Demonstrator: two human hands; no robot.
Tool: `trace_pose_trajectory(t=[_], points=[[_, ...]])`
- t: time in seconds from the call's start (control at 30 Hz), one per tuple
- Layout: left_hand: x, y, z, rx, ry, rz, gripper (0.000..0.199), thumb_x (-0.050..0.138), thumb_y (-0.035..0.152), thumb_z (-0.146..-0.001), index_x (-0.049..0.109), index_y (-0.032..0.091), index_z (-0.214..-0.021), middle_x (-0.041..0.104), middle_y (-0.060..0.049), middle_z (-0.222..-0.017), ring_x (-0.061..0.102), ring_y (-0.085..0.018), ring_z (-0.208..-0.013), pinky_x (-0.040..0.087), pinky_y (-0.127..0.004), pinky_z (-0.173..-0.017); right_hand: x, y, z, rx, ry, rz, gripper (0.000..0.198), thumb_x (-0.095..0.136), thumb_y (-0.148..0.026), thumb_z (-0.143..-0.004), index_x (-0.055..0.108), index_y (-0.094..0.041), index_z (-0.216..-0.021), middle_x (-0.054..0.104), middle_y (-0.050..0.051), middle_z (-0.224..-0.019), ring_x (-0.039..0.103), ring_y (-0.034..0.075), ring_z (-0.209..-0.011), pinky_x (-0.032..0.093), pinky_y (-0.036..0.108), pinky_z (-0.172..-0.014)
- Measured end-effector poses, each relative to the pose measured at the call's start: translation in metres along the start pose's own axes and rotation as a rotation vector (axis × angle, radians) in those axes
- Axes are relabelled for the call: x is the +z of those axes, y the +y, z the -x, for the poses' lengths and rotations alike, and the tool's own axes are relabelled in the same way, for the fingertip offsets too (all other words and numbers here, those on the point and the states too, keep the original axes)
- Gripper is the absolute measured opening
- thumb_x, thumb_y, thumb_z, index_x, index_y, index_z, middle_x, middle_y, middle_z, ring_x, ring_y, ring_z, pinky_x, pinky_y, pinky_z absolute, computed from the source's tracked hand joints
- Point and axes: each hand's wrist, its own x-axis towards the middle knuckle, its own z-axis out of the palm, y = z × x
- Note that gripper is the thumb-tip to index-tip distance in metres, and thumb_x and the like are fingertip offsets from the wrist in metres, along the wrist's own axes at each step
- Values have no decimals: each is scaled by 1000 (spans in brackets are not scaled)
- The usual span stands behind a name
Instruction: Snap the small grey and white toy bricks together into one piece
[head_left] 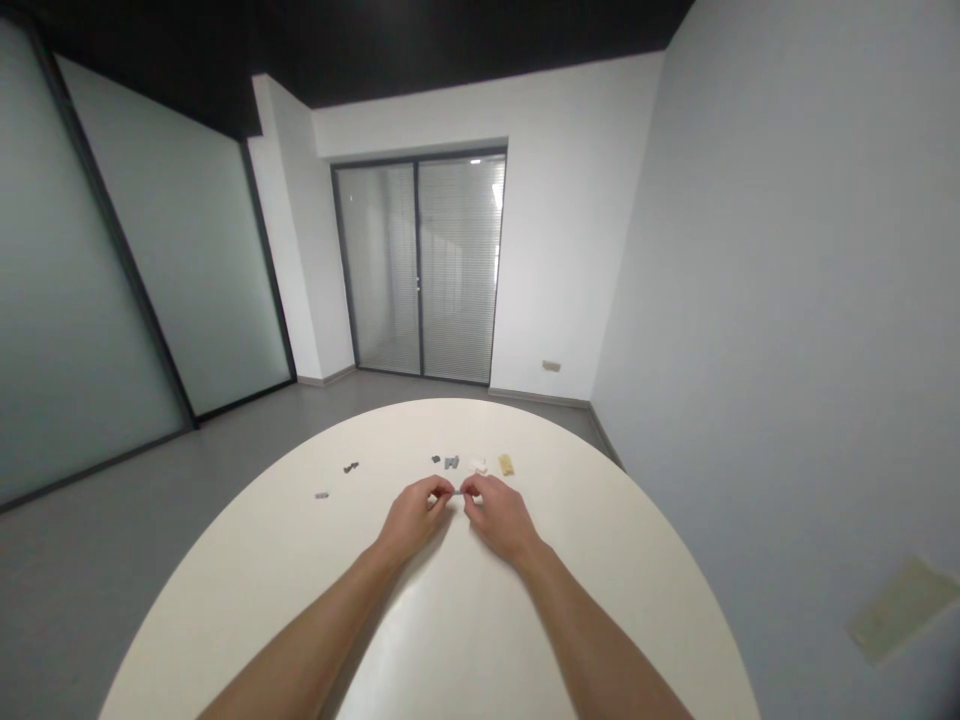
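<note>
My left hand (417, 510) and my right hand (496, 510) meet near the middle of the round table (450, 620). Between their pinched fingertips is a small, thin grey piece (457, 492), gripped at its two ends; its kind is too small to make out. Just beyond the fingers lie some grey pieces (451, 462), a small dark piece (436, 459) and white pieces (478, 465). To the right of these rests a flat yellow piece (506, 464).
Farther left on the table are a dark piece (351, 467) and a small grey piece (322, 495). A plain wall (780, 300) runs close along the right. Behind the table stands a glass door with blinds (459, 270); frosted glass panels (172, 230) line the left.
</note>
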Motion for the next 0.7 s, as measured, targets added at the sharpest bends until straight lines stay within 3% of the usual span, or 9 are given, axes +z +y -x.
trace_pose_trajectory(t=[0.7], points=[[0,2,1,29,27,-29,20,51,28,-90,70,23,-91,74,-2,-93,65,-17,-86,47,-27,-81,0,1,0,2,-6,2,15,55,-17,-89,63,-24,-101,69,2,-97,62,17,-91,43,27,-81]])
